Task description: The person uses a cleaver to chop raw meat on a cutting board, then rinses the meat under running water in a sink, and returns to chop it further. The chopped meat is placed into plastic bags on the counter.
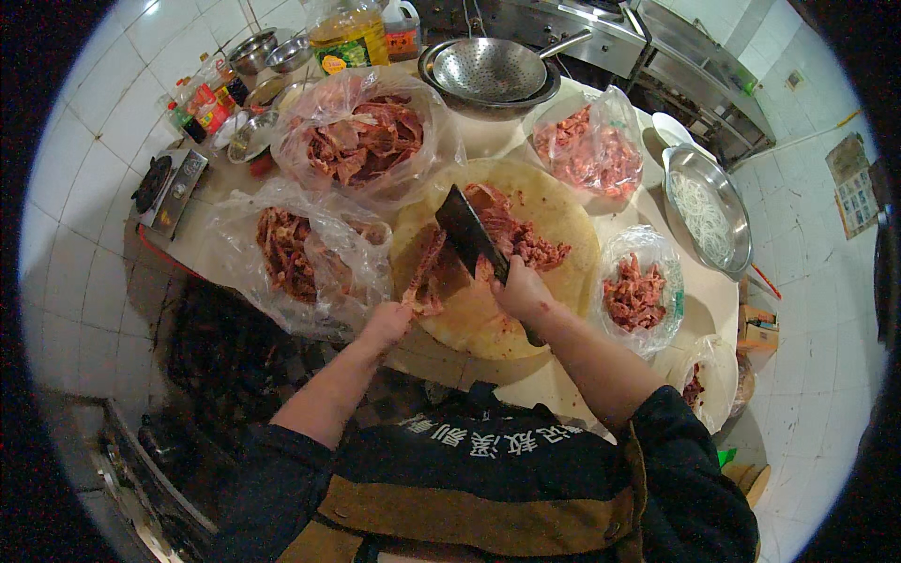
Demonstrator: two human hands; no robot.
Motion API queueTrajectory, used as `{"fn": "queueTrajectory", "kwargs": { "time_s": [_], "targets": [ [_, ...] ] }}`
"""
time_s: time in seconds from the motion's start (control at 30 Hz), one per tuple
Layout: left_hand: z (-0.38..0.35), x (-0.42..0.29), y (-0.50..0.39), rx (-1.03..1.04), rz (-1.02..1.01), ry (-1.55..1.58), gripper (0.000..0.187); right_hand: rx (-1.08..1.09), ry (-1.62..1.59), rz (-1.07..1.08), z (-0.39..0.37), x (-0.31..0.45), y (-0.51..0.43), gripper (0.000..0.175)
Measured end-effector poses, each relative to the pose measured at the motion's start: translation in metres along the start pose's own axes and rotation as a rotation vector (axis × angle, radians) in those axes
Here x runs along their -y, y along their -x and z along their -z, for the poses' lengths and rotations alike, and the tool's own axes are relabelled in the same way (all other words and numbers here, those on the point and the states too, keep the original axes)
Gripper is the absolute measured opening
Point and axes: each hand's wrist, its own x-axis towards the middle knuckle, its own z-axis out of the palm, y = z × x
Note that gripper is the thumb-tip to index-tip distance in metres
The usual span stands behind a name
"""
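Observation:
My right hand (522,290) grips the handle of a dark-bladed cleaver (464,229). Its broad blade is tilted over the middle of a round chopping board (563,211). My left hand (389,325) pinches the near end of a long strip of meat, perhaps on the bone (428,264), at the board's left edge. Just left of the blade, that strip reaches away from me. Beyond the cleaver lies a larger piece of red meat (490,204), with a heap of cut meat (540,246) to its right. The blade hides part of the meat.
Open plastic bags of meat stand around the board: a big one (366,141), one at left (285,257), others at right (588,151) (633,292). A steel basin of white noodles (700,211), a perforated ladle (489,69), an oil jug (346,35) and a portable stove (169,190) surround them.

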Motion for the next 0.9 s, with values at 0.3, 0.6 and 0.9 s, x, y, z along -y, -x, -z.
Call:
{"fn": "queueTrajectory", "kwargs": {
  "time_s": [0.3,0.6,0.9],
  "targets": [
    [-0.059,0.018,0.006,-0.155,0.245,0.484,0.034,-0.415,-0.283,0.123,-0.006,0.025,0.005,0.036],
    [-0.009,0.02,0.055,-0.116,0.199,0.066,0.034,-0.041,-0.085,-0.178,-0.031,0.002,-0.012,0.041],
    [0.001,0.008,-0.05,-0.449,0.025,-0.018,0.03,-0.266,-0.082,0.046,0.008,-0.034,0.041,0.037]
  ]
}}
